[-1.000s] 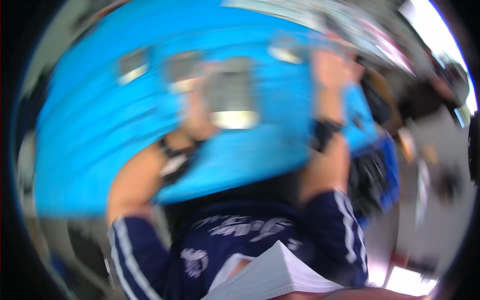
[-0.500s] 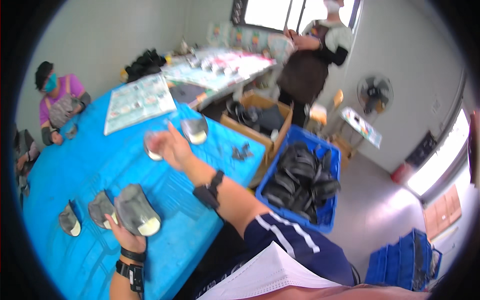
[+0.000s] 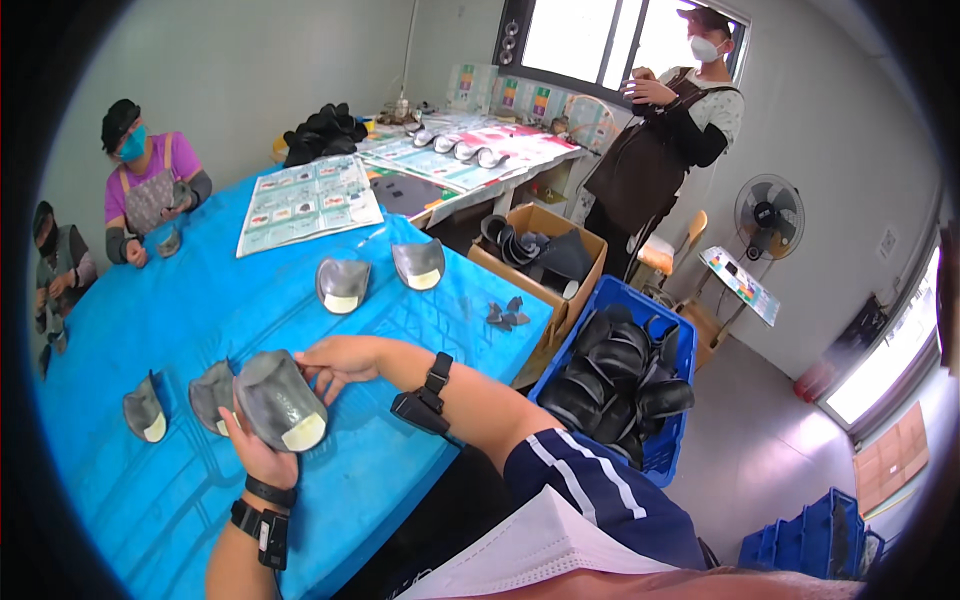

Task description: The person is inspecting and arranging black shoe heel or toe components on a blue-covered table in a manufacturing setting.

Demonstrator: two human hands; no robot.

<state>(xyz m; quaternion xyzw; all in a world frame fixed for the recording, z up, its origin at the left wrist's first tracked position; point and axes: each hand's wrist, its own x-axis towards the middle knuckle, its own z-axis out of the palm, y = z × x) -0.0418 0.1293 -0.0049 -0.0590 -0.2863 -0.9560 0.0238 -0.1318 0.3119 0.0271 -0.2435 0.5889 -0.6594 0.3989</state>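
grey walls (image 3: 250, 70), bright windows (image 3: 560, 35), standing fan (image 3: 771, 217)

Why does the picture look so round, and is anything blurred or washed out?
Head view: fisheye bends the blue table edge and darkens the rim; windows are blown out white; the grey shoe part in the left hand is sharp, no motion blur.

On the blue table (image 3: 150, 520), two grey curved shoe parts (image 3: 343, 284) lie near a large printed paper sheet (image 3: 310, 203). Beside the table's right edge stand a brown cardboard box (image 3: 583, 240) and a blue plastic crate (image 3: 672, 445) full of black pieces.
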